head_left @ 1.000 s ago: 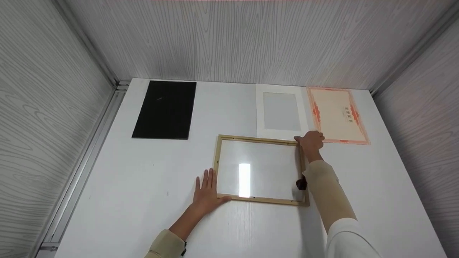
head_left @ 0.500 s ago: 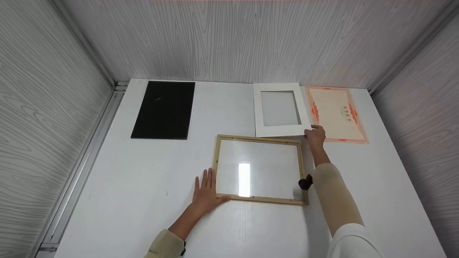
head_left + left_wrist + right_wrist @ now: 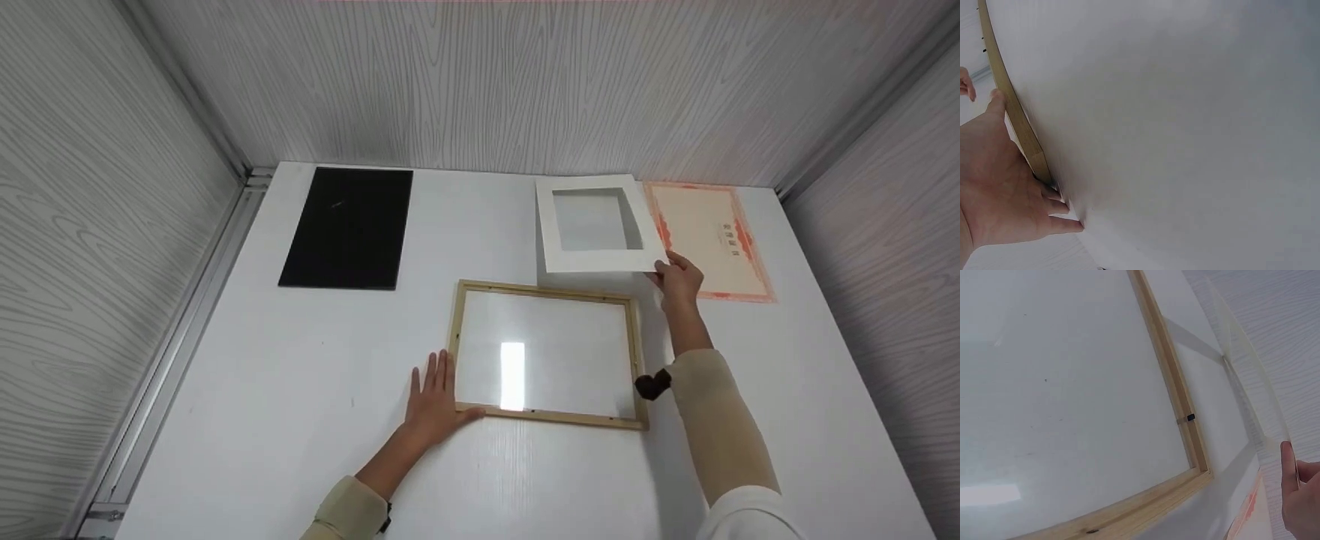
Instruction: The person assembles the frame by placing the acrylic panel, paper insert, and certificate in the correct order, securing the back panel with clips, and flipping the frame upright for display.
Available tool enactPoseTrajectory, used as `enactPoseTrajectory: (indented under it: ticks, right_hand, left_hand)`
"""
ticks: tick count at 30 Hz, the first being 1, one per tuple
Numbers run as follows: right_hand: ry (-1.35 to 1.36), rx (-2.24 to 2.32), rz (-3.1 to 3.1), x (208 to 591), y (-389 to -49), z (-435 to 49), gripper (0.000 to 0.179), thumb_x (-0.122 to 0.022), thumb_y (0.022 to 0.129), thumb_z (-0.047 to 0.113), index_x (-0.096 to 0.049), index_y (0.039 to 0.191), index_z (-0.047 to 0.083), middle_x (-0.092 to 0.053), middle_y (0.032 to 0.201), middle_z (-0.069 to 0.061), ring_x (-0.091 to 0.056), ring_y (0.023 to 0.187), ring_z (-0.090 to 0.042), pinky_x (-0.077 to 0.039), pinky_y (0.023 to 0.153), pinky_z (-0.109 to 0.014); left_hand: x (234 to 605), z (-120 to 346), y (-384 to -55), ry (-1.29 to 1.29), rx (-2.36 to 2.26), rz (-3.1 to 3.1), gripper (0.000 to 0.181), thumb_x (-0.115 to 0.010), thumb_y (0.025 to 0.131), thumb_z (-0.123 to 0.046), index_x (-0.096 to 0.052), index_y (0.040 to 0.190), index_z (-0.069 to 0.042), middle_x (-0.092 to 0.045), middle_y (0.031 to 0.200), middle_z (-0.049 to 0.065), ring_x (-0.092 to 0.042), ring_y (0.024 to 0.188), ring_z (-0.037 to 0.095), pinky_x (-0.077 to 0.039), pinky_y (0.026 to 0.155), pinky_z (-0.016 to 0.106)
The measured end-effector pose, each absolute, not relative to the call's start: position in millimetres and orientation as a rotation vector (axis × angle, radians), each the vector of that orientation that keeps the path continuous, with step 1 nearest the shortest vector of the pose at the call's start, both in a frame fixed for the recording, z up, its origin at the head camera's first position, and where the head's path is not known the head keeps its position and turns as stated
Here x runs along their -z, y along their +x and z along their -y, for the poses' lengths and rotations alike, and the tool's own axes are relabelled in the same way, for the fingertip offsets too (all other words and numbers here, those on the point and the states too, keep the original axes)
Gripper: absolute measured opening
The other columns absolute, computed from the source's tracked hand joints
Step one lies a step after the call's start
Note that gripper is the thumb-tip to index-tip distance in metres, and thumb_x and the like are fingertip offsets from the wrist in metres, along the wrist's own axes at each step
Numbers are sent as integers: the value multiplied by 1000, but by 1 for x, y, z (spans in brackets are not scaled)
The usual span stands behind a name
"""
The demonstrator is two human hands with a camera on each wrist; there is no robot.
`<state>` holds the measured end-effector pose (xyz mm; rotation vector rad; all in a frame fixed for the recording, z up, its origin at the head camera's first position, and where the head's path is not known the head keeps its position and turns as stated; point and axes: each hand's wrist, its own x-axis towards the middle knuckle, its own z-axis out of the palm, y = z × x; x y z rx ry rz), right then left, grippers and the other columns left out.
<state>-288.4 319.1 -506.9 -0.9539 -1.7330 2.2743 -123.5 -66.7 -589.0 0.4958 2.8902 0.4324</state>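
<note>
A wooden picture frame (image 3: 551, 291) with a clear pane (image 3: 562, 352) lies flat in the middle of the table. My left hand (image 3: 431, 409) rests at its near left corner, fingers straight along the left side and thumb on the near edge; the left wrist view shows the palm (image 3: 1005, 185) against that corner. Beyond the frame, my right hand (image 3: 681, 281) pinches the near right corner of a white picture mat (image 3: 600, 261) with a rectangular window. The mat's near edge is lifted and casts a shadow; in the right wrist view, thumb and fingers (image 3: 1289, 464) grip its thin edge.
A black backing board (image 3: 346, 229) lies at the back left. At the back right, a cream certificate (image 3: 697, 232) with an orange border lies partly beside the mat. Grey wood-grain walls (image 3: 480, 82) close in the white table (image 3: 262, 420) at the back and sides.
My right hand has moved from the frame's far right corner to the mat, taken its corner and raised the near edge, shifting slightly right. My left hand and the frame have stayed put.
</note>
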Motion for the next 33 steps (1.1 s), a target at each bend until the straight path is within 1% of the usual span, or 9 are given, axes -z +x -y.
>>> enactPoseTrajectory:
  ticks: [4,6,9,12,17,19,22,26,33]
  right_hand:
    - [-914,-2310,1714,499,-280,-323,47,-49,92,-3,-40,138,2,-48,114,-11,-57,75,-12,-49,75,-22]
    - [-887,-2318,1716,497,-275,-326,47,-49,92,-3,-40,137,1,-49,112,-10,-58,74,-12,-49,75,-22]
    - [-843,-2338,1711,493,-269,-329,46,-49,92,-4,-40,137,0,-51,108,-9,-59,73,-12,-49,75,-22]
    - [-801,-2371,1703,489,-262,-332,46,-49,91,-5,-40,136,-1,-53,105,-7,-60,71,-12,-50,70,-21]
    - [-729,-2416,1712,484,-251,-336,46,-50,90,-7,-41,135,-3,-55,102,-7,-59,65,-13,-51,59,-20]
    - [-701,-2425,1735,483,-247,-338,47,-51,90,-6,-41,135,-4,-57,101,-7,-59,64,-13,-50,58,-20]
    - [-664,-2437,1791,482,-242,-340,47,-52,90,-5,-40,135,-4,-58,101,-6,-60,69,-13,-51,62,-21]
    - [-648,-2456,1860,482,-237,-344,49,-54,90,-4,-39,136,-4,-59,100,-4,-61,77,-13,-51,70,-22]
    - [-584,-2461,1991,484,-232,-354,48,-55,90,-1,-39,136,-4,-60,100,-2,-61,78,-12,-51,70,-22]
  left_hand:
    - [589,64,-124,492,-368,-2906,104,-45,81,-68,-12,141,11,-10,147,27,-6,135,38,-9,104,55]
    - [587,62,-125,491,-345,-2916,105,-44,81,-69,-12,141,11,-10,147,27,-6,135,38,-9,104,54]
    - [585,62,-126,490,-366,-2924,105,-44,81,-69,-13,140,12,-11,146,29,-7,135,39,-9,104,55]
    - [585,61,-130,485,-354,-2916,105,-43,81,-69,-13,141,12,-10,146,29,-6,135,39,-9,104,55]
    - [587,60,-138,480,-339,-2911,105,-43,81,-69,-12,141,11,-9,146,29,-4,135,39,-8,104,54]
    - [587,59,-142,473,-352,-2906,105,-44,81,-69,-11,142,10,-8,147,29,-3,135,39,-7,105,54]
    - [586,58,-147,463,-385,-2892,105,-44,81,-69,-10,142,10,-7,147,28,-2,135,38,-5,105,54]
    - [585,58,-152,448,-381,-2872,106,-42,81,-70,-8,143,8,-4,148,27,1,135,37,-4,105,54]
    - [585,59,-158,446,-393,-2858,106,-43,80,-70,-7,143,8,-3,148,27,3,135,38,-4,105,53]
